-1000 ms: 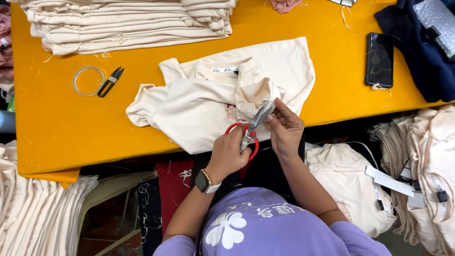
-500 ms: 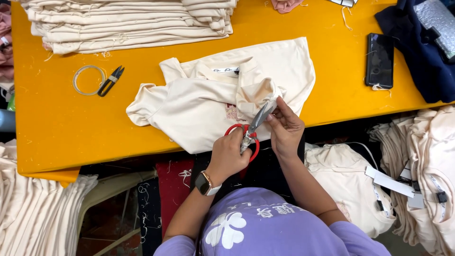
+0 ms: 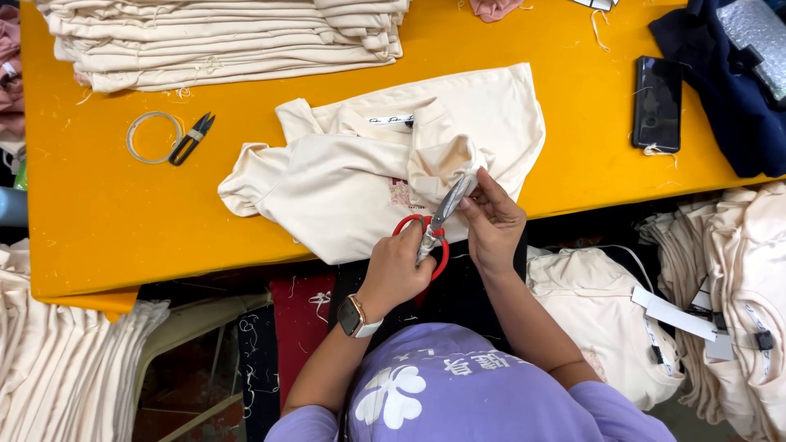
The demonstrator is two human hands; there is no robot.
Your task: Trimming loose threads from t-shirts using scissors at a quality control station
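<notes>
A cream shirt (image 3: 352, 180) lies crumpled on the orange table (image 3: 123, 221), hanging over its near edge. My left hand (image 3: 397, 266), with a watch on the wrist, grips the red handles of a pair of scissors (image 3: 442, 214). The blades point up and to the right into a bunched fold of the shirt. My right hand (image 3: 491, 221) pinches the fabric right beside the blade tips. Whether the blades are cutting thread or cloth is hidden by the fingers.
A tall stack of folded cream shirts (image 3: 221, 37) sits at the table's far side. Small black thread snips (image 3: 191, 137) and a thin ring (image 3: 151, 135) lie at the left. A black phone (image 3: 657, 102) and dark blue cloth (image 3: 729, 90) are at the right. More cream shirts (image 3: 737, 270) pile up beside me.
</notes>
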